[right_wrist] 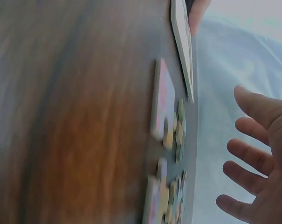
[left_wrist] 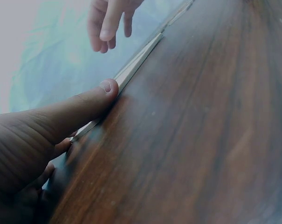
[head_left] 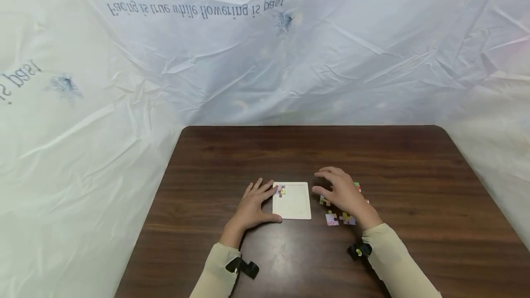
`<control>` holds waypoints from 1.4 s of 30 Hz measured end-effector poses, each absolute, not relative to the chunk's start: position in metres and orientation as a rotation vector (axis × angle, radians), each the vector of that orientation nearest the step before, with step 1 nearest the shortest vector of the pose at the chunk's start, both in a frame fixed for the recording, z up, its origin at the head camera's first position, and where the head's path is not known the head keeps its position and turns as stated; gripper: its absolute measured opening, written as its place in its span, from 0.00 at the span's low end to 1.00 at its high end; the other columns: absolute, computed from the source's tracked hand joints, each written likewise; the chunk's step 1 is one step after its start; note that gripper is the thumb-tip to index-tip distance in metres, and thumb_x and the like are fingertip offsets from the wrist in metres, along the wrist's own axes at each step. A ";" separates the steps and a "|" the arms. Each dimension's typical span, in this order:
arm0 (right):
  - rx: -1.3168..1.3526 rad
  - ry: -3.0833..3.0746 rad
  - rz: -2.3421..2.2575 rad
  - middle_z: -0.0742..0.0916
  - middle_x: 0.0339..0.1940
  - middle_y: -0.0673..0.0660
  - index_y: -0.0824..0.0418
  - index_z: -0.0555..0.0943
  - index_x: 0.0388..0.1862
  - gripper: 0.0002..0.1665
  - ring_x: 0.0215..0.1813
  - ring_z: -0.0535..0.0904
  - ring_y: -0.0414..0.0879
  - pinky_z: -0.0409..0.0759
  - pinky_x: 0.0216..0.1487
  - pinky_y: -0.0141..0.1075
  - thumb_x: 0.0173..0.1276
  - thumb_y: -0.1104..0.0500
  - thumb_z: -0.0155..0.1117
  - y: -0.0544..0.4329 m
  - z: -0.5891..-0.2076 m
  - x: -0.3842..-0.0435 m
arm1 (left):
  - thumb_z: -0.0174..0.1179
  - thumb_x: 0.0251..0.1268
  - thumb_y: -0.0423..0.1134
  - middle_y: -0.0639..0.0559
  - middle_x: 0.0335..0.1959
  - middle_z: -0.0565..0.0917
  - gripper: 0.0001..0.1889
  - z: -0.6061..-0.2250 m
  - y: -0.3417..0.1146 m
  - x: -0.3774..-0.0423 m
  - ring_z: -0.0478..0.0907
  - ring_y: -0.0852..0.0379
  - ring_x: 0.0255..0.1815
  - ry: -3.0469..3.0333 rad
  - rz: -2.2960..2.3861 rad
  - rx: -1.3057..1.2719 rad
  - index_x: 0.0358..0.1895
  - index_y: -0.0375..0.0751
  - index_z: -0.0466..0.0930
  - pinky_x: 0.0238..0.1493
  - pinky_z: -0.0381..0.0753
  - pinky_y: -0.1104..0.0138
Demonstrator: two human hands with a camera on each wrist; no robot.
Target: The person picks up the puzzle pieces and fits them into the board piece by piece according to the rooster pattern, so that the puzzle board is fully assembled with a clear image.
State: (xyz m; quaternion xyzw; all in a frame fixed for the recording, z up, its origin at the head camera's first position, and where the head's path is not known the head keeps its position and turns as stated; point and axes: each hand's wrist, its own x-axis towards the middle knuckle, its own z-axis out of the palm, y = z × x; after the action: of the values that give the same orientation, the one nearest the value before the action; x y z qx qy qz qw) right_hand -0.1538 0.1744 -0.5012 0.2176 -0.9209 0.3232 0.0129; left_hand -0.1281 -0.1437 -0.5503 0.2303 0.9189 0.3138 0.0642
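A square white puzzle tray point(head_left: 294, 208) lies flat on the table, with a small patch of colourful jigsaw piece point(head_left: 282, 190) in its far left corner. My left hand point(head_left: 250, 210) spreads along the tray's left side, thumb at the near edge and index fingertip by the far left corner. In the left wrist view the thumb point(left_wrist: 92, 100) rests on the tray's rim. My right hand point(head_left: 341, 191) hovers over loose jigsaw pieces point(head_left: 332, 219) to the tray's right. Its fingers are loosely bent and apart, with nothing between them; it hides some pieces.
The brown wooden table point(head_left: 269, 261) carries several loose pieces on the right, among them a yellow and purple one point(head_left: 348, 219). A white printed sheet point(head_left: 248, 68) hangs behind the table and at its sides. Each wrist wears a black strap camera.
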 end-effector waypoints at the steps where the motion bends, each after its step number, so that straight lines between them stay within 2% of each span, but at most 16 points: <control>1: 0.679 -2.870 0.989 0.83 0.65 0.65 0.65 0.84 0.64 0.28 0.66 0.78 0.65 0.79 0.62 0.63 0.70 0.53 0.77 0.177 -0.502 -0.154 | 0.81 0.50 0.63 0.50 0.83 0.64 0.53 -0.551 -0.144 -0.127 0.47 0.40 0.87 2.777 0.949 0.698 0.79 0.47 0.71 0.84 0.41 0.43; 4: 0.673 -2.870 0.941 0.83 0.65 0.66 0.66 0.85 0.64 0.28 0.65 0.79 0.66 0.78 0.62 0.65 0.70 0.54 0.77 0.185 -0.505 -0.155 | 0.81 0.50 0.63 0.49 0.83 0.65 0.52 -0.551 -0.144 -0.125 0.48 0.39 0.87 2.782 0.961 0.702 0.79 0.47 0.72 0.84 0.43 0.42; 10: 0.589 -2.907 0.842 0.83 0.65 0.68 0.67 0.85 0.63 0.25 0.69 0.75 0.70 0.67 0.68 0.73 0.71 0.57 0.76 0.199 -0.507 -0.156 | 0.81 0.49 0.63 0.48 0.82 0.66 0.52 -0.554 -0.143 -0.123 0.49 0.38 0.86 2.792 0.976 0.718 0.78 0.46 0.72 0.83 0.45 0.40; 21: 0.474 -2.996 0.775 0.81 0.68 0.71 0.68 0.83 0.65 0.25 0.71 0.71 0.73 0.65 0.67 0.75 0.74 0.58 0.72 0.227 -0.510 -0.153 | 0.80 0.50 0.64 0.49 0.83 0.64 0.53 -0.555 -0.140 -0.121 0.48 0.40 0.87 2.769 0.967 0.702 0.79 0.47 0.71 0.84 0.43 0.42; 28: 0.468 -3.017 0.780 0.80 0.68 0.72 0.69 0.82 0.66 0.24 0.71 0.70 0.74 0.65 0.67 0.75 0.76 0.59 0.70 0.233 -0.508 -0.153 | 0.80 0.50 0.64 0.48 0.83 0.65 0.53 -0.556 -0.141 -0.121 0.49 0.38 0.86 2.795 0.959 0.717 0.79 0.46 0.72 0.83 0.45 0.40; 42: 0.558 -3.001 0.723 0.85 0.62 0.69 0.66 0.90 0.54 0.14 0.68 0.75 0.71 0.69 0.66 0.72 0.72 0.64 0.72 0.233 -0.510 -0.157 | 0.80 0.51 0.65 0.50 0.83 0.64 0.53 -0.556 -0.141 -0.128 0.48 0.41 0.87 2.813 0.922 0.714 0.80 0.48 0.71 0.84 0.43 0.42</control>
State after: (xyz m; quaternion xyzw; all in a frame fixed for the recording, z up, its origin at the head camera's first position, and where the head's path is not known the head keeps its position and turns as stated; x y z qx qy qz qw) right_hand -0.1572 0.2329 -0.5102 0.1778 -0.9567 0.2307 0.0026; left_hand -0.1283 -0.1407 -0.5558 0.2343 0.9226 0.3025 0.0483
